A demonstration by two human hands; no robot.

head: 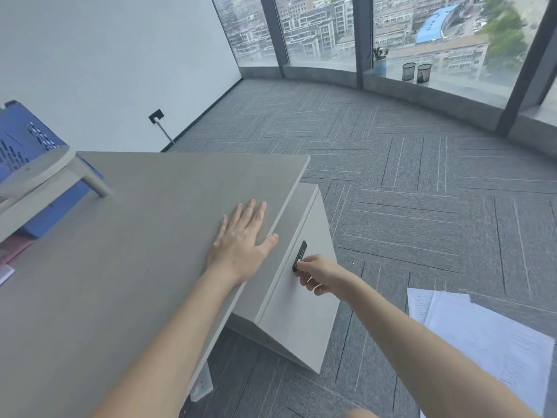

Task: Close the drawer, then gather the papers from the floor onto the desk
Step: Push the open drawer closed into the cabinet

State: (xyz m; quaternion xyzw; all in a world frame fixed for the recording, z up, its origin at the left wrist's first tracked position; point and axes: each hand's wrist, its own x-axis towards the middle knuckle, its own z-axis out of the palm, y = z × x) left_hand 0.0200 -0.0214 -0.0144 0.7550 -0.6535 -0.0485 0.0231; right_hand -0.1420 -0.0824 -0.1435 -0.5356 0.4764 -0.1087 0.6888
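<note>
A grey desk (120, 251) fills the left half of the head view. Under its right edge a pale grey drawer unit (301, 321) sticks out a little, its front panel facing right. A black lock (300, 254) sits near the top of that panel. My right hand (316, 274) pinches the small metal knob at the lock's lower end. My left hand (244, 239) lies flat on the desk top near the edge, fingers spread. Several white printed papers (482, 336) lie overlapping on the carpet at the lower right.
A white stand (45, 173) and a blue perforated file rack (24, 140) occupy the desk's far left. Grey carpet stretches to curved floor-to-ceiling windows. On the sill stand two black mesh cups (416, 72) and a potted plant (379, 61).
</note>
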